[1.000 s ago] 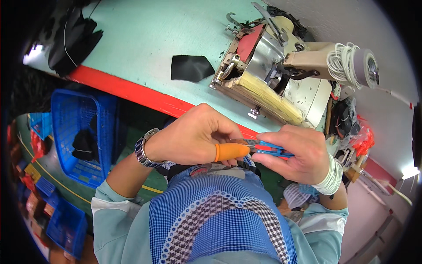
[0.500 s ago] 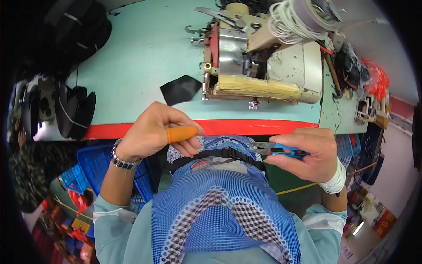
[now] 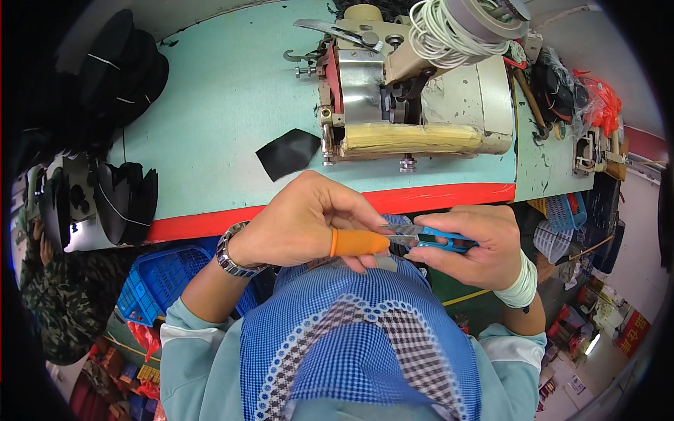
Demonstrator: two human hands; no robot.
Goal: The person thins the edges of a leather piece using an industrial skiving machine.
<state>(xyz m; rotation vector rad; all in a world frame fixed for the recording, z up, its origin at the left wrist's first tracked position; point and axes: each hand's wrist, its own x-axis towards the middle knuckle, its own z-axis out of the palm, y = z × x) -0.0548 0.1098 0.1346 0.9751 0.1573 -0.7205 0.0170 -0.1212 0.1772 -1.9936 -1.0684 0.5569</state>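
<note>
My view has swung square to the bench [image 3: 232, 133]; both hands stay closed: left hand [image 3: 302, 221] pinches fabric piece [image 3: 385, 262], right hand [image 3: 477, 242] grips blue snips [image 3: 439, 241].

Both forearms reach in from below; left hand [image 3: 302, 221] curled, fingers pinched; right hand [image 3: 470, 245] closed in a grip, hands nearly touching.

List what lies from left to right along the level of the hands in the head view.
blue plastic basket → wristwatch → left hand → orange finger cot → blue thread snips → right hand → white wrist wrap
</note>
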